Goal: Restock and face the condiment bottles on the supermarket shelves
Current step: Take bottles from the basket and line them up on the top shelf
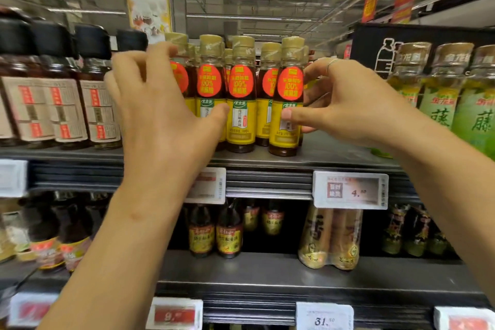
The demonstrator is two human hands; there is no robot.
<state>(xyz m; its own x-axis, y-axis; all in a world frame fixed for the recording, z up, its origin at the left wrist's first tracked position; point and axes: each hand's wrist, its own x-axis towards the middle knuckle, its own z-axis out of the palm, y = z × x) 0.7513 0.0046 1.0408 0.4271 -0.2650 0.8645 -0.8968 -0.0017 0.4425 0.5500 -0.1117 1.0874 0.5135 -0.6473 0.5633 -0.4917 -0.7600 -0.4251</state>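
A cluster of small yellow-label bottles (240, 120) with gold caps and round red stickers stands in the middle of the upper shelf (334, 155). My left hand (160, 110) covers the left end of the cluster. Its fingers curl round the leftmost bottle near the cap and its thumb lies against the front labels. My right hand (356, 110) grips the rightmost front bottle (289, 83), thumb on its label and fingers wrapped behind its right side. All the bottles stand upright with labels facing forward. The leftmost bottle is mostly hidden by my hand.
Dark bottles with beige labels (64, 104) crowd the shelf on the left, and green-label bottles (442, 104) stand on the right. A price tag (351, 190) hangs on the shelf edge. Below are small dark bottles (214, 233) and a golden twin pack (332, 238).
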